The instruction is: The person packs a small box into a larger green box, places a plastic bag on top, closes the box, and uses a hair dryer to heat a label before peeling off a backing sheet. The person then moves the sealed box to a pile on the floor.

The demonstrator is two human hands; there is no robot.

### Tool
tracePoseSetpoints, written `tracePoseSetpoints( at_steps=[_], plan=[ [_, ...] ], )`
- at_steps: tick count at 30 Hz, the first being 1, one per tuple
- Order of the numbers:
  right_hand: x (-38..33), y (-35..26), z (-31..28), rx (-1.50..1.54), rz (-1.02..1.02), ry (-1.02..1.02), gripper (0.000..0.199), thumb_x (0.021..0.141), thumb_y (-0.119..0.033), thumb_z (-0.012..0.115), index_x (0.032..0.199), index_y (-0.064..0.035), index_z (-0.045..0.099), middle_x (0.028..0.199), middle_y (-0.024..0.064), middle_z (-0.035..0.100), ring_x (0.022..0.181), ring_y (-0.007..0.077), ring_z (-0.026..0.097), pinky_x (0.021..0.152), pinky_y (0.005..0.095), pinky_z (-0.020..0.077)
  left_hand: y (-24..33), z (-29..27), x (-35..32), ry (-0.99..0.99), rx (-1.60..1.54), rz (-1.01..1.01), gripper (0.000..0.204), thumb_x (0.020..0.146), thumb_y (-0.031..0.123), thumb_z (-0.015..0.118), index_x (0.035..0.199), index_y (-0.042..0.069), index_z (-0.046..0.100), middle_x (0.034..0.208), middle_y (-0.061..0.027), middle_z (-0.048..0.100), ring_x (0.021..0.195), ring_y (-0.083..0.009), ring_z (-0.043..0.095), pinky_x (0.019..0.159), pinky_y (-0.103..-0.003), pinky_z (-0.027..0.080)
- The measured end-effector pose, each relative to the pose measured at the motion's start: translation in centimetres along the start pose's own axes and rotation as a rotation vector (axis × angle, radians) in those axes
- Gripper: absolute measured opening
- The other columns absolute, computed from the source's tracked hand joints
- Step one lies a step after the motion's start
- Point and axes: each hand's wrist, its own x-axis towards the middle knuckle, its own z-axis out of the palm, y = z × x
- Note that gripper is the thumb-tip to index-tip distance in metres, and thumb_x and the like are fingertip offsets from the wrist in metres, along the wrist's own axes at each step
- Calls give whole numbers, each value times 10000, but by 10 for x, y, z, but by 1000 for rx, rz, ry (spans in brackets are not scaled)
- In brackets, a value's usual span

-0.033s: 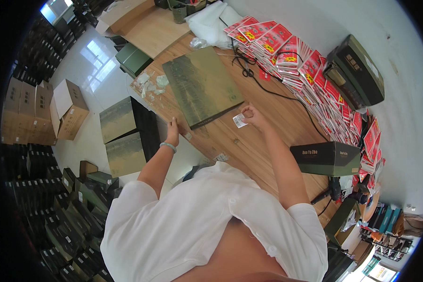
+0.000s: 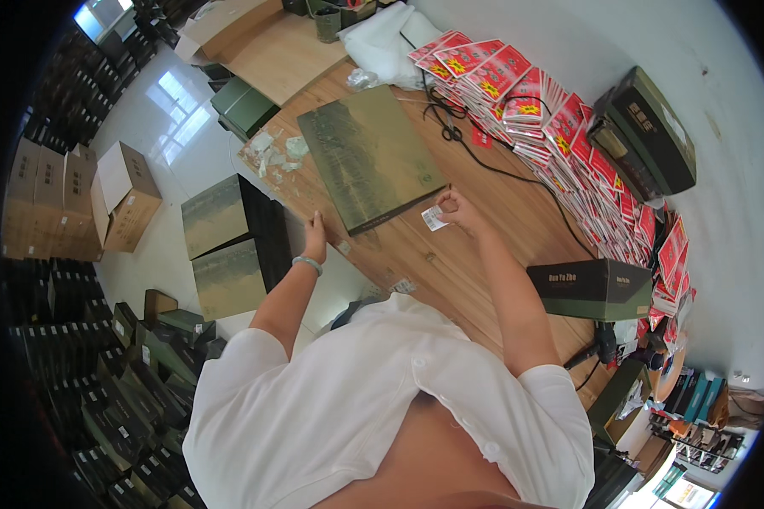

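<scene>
With twelve o'clock taken as the top of the view and the big olive box (image 2: 369, 157) as the middle of the dial, things are laid out like this. The box is lying flat on the wooden table (image 2: 395, 254), patterned face up. Around four o'clock, just off its lower right corner, a small white label (image 2: 434, 218) is pinched by the right hand (image 2: 462, 211), thumb and fingers drawn in close, and it's held clear of the lid as far as can be seen. Over at seven o'clock, the left hand (image 2: 314, 242) is placed by the table's near edge, a pale bracelet (image 2: 308, 265) worn on its wrist. Nothing can be seen held there, but whether those fingers are spread or curled can't really be told, sorry. Crumpled scraps (image 2: 295, 147) are scattered at nine, right beside the box, and two more olive boxes (image 2: 227, 276) are seen off the table at eight. From one round to four, a messy heap of red packets (image 2: 560, 127) is piled against the wall, with a black cord (image 2: 530, 178) strung along in front. Further out at four, a dark box (image 2: 570, 280) is parked, and white wrap (image 2: 384, 42) is bunched up at twelve.
</scene>
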Motion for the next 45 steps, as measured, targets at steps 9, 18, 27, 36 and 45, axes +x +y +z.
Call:
tracePoseSetpoints(
  at_steps=[9, 18, 27, 36, 45],
  plan=[
    [-29, 8, 39, -63, 71, -263, 208, 696, -13, 744, 850, -118, 651, 1548, 250, 56, 1318, 220, 395, 822, 308, 501, 4, -23, 7, -83, -196, -137, 950, 781, 768, 485, 1444, 113, 302, 1484, -124, 300, 1257, -345, 430, 1043, -421, 359],
    [-120, -26, 53, 114, 110, -294, 144, 727, 1, 726, 805, -84, 639, 1559, 159, 114, 895, 91, 620, 776, 264, 494, 11, -76, -62, -585, -280, -352, 532, 935, 549, 459, 1239, 121, 545, 1167, -64, 611, 1032, -219, 583, 846, -399, 499],
    [-215, -165, -30, 250, -103, -398, 142, 756, 46, 683, 804, -79, 636, 1550, 139, 171, 860, 69, 607, 699, 227, 479, 115, -79, -242, -482, -168, -176, 644, 908, 694, 328, 1082, 113, 545, 624, 2, 487, 483, -116, 461, 512, -327, 446],
    [-195, -175, -61, 190, -110, -281, 307, 758, 69, 650, 988, -79, 512, 1320, 78, 410, 801, 65, 561, 710, 229, 460, 197, -20, -245, -334, 164, 295, 496, 910, 408, 610, 1244, 60, 495, 598, 32, 411, 444, -42, 377, 369, -212, 335],
    [-175, -224, -29, -499, -401, -224, 359, 777, 60, 603, 1079, -63, 451, 1047, 80, 485, 845, 184, 576, 772, 329, 460, 196, -15, -281, 114, 925, 999, 670, 807, 258, 719, 1395, 130, 422, 945, -154, 532, 880, -288, 519, 806, -383, 419]
  ],
)
